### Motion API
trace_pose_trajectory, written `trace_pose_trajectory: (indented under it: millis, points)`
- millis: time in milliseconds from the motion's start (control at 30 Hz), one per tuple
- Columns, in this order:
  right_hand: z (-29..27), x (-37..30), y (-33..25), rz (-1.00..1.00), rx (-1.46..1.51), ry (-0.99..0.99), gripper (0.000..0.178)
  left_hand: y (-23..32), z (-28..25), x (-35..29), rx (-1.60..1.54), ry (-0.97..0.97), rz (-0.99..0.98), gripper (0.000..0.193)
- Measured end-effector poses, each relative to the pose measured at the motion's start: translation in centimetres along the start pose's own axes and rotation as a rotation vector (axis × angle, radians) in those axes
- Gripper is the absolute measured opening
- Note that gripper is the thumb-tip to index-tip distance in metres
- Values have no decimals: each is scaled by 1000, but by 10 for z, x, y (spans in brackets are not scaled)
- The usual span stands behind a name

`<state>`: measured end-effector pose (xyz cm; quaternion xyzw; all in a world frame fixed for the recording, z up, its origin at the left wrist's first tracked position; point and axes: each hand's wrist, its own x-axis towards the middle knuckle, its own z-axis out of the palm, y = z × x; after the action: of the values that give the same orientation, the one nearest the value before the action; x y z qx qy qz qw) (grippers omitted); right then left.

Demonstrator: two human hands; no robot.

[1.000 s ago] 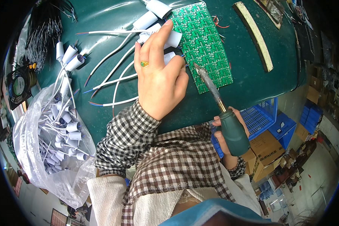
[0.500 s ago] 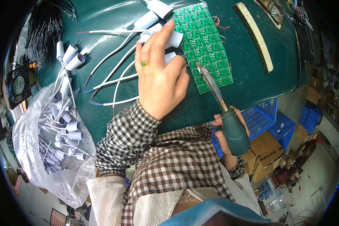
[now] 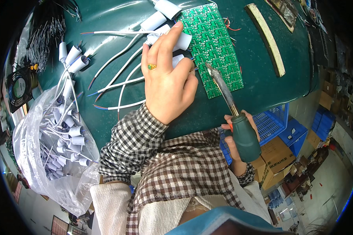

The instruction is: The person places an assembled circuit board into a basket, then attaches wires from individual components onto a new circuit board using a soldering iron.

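My left hand (image 3: pixel 168 84), with a ring on one finger, is closed over a white cylindrical lamp socket (image 3: pixel 178 59). Its thumb and forefinger are bent together beside the left edge of a green circuit board panel (image 3: pixel 211 47). Thin wire ends show between those fingers and the board. In my right hand (image 3: pixel 230 145) is a soldering iron (image 3: pixel 245 135) with a dark green handle, pointing up and left. Its tip is over the lower left part of the panel; whether it touches cannot be made out. More white sockets (image 3: pixel 168 8) with white cables lie around my left fingers.
On the left, a clear plastic bag (image 3: pixel 74 196) holds many white sockets. A bundle of dark wires (image 3: pixel 47 35) and a small fan (image 3: pixel 19 90) are at the far left. A curved bar (image 3: pixel 266 39) lies right of the panel. A blue crate (image 3: pixel 268 121) stands below the table edge.
The soldering iron's tip has shifted slightly to the right over the panel. My left hand has stayed almost still, and the sockets lie as before.
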<state>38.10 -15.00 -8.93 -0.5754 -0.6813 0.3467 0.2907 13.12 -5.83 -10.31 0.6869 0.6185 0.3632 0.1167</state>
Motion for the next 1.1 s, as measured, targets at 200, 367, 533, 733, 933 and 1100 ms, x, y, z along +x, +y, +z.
trace_pose_trajectory:
  millis: [200,367,533,733,933,1100]
  points:
    - [2,2,-4,33,68,17,79,3,-1,1,58,-16,0,9]
    - [4,4,-6,50,133,27,79,0,5,-1,42,24,-9,8]
    - [3,2,-3,55,144,37,78,0,4,0,1,41,-16,9]
    - [0,1,-2,62,132,5,72,-1,1,2,-27,15,-12,9]
    - [0,3,-4,31,71,-18,73,-1,0,2,-30,8,-21,8]
    - [-1,4,2,-54,-25,-52,74,4,-8,7,37,-55,-18,10]
